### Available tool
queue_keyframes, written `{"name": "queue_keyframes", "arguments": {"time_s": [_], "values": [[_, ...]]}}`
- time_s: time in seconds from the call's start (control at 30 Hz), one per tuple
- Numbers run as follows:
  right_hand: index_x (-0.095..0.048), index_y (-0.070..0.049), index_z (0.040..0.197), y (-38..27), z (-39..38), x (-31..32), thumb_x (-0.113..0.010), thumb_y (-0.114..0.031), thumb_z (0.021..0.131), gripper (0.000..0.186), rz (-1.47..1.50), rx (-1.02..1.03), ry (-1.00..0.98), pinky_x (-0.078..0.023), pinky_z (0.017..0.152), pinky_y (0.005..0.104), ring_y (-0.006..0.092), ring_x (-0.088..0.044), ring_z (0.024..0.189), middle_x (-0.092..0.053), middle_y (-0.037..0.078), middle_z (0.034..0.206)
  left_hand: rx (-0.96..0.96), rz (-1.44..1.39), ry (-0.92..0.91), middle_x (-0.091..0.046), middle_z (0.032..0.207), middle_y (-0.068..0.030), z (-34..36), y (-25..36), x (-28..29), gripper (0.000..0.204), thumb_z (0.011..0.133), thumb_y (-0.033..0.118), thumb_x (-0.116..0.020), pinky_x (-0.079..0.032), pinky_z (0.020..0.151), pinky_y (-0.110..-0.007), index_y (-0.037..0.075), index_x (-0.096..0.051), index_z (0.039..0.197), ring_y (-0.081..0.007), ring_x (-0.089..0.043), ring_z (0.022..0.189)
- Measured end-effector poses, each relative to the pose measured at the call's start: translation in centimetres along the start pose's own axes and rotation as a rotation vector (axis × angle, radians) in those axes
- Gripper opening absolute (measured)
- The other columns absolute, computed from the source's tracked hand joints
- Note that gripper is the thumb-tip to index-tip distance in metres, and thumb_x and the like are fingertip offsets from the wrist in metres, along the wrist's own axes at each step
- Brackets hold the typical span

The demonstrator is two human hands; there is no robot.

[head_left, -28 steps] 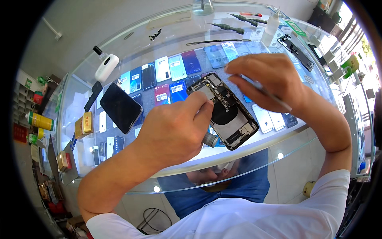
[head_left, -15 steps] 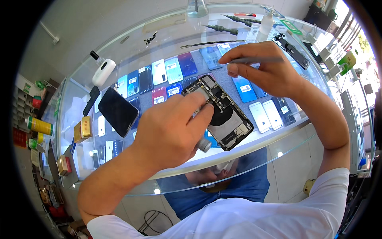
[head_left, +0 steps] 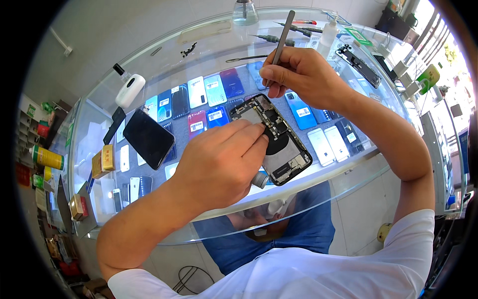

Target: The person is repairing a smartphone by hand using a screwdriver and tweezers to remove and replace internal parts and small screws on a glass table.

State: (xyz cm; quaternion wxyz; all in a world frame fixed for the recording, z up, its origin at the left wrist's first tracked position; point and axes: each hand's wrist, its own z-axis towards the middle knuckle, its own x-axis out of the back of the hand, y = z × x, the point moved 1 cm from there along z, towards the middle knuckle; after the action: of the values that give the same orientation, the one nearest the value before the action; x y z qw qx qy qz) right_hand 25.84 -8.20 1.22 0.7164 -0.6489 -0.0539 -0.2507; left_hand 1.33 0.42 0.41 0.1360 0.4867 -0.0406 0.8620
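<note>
At a glass counter (head_left: 211, 60), bent over an opened phone (head_left: 279, 145) with both hands.
Placed near the counter's front edge, aslant, with bared inner parts facing up; overlapped along its left side by the left hand (head_left: 219, 162), with fingers bent, whether gripping or only steadying, cannot tell; pinched between thumb and fingers of the right hand (head_left: 306, 72), a slim grey tool (head_left: 284, 37), steeply upright above the phone's far end; just below the left hand, a grey cylinder (head_left: 260, 180); farther left, a dark-screened phone (head_left: 149, 138) and a yellow box (head_left: 103, 160); toward the far rim, screwdrivers (head_left: 276, 39) and a clear flask (head_left: 245, 16).
</note>
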Motion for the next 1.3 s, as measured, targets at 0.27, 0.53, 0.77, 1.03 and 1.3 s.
{"name": "queue_keyframes", "arguments": {"time_s": [0.27, 0.53, 0.77, 1.03, 1.3], "values": [[-0.076, -0.001, 0.109, -1.6, 1.1, -0.7, -0.075, -0.030, 0.109, 0.029, -0.223, -0.141, 0.009, -0.062, 0.074, 0.0261, 0.0098, -0.075, 0.082, -0.077, 0.004, 0.088, 0.011, 0.016, -0.028, -0.077, 0.120, -0.0184, -0.3, -0.1, 0.2, 0.046, 0.067, -0.003, -0.076, -0.065, 0.086, -0.041, -0.006, -0.078, 0.113, -0.0344, -0.077, 0.110], [-0.078, 0.001, 0.099, -0.9, 1.0, -2.0, -0.079, -0.036, 0.105, 0.037, -0.247, 0.002, 0.082, -0.057, 0.069, 0.0317, 0.0134, -0.071, 0.073, -0.075, 0.007, 0.080, 0.005, 0.037, -0.020, -0.076, 0.121, -0.0182, -0.4, 0.0, -0.1, 0.044, 0.068, -0.002, -0.075, -0.065, 0.085, -0.039, -0.006, -0.078, 0.112, -0.0331, -0.077, 0.111], [-0.076, 0.000, 0.101, -1.0, 1.6, -1.7, -0.076, -0.033, 0.107, 0.033, -0.380, 0.055, 0.014, -0.055, 0.068, 0.0262, 0.0092, -0.068, 0.072, -0.073, 0.002, 0.080, 0.034, 0.045, -0.045, -0.077, 0.121, -0.0181, -0.2, 0.3, 0.1, 0.046, 0.067, -0.003, -0.076, -0.065, 0.088, -0.042, -0.006, -0.079, 0.112, -0.0346, -0.077, 0.110], [-0.072, -0.002, 0.086, -1.7, 4.8, -0.6, -0.073, -0.034, 0.109, 0.040, -0.352, -0.124, -0.249, -0.055, 0.061, 0.0279, 0.0098, -0.067, 0.065, -0.072, 0.003, 0.075, 0.041, 0.064, -0.047, -0.077, 0.121, -0.0195, 0.1, 0.5, 0.1, 0.048, 0.065, -0.004, -0.078, -0.065, 0.091, -0.043, -0.007, -0.078, 0.113, -0.0364, -0.077, 0.111], [-0.074, -0.001, 0.085, -2.4, 5.2, -1.0, -0.073, -0.035, 0.107, 0.040, -0.361, -0.225, -0.249, -0.055, 0.059, 0.0281, 0.0115, -0.068, 0.063, -0.071, 0.004, 0.073, 0.056, 0.140, -0.076, -0.077, 0.123, -0.0229, -0.1, 1.3, 0.0, 0.042, 0.074, -0.002, -0.076, -0.065, 0.092, -0.043, -0.009, -0.077, 0.115, -0.0378, -0.078, 0.110]]}}
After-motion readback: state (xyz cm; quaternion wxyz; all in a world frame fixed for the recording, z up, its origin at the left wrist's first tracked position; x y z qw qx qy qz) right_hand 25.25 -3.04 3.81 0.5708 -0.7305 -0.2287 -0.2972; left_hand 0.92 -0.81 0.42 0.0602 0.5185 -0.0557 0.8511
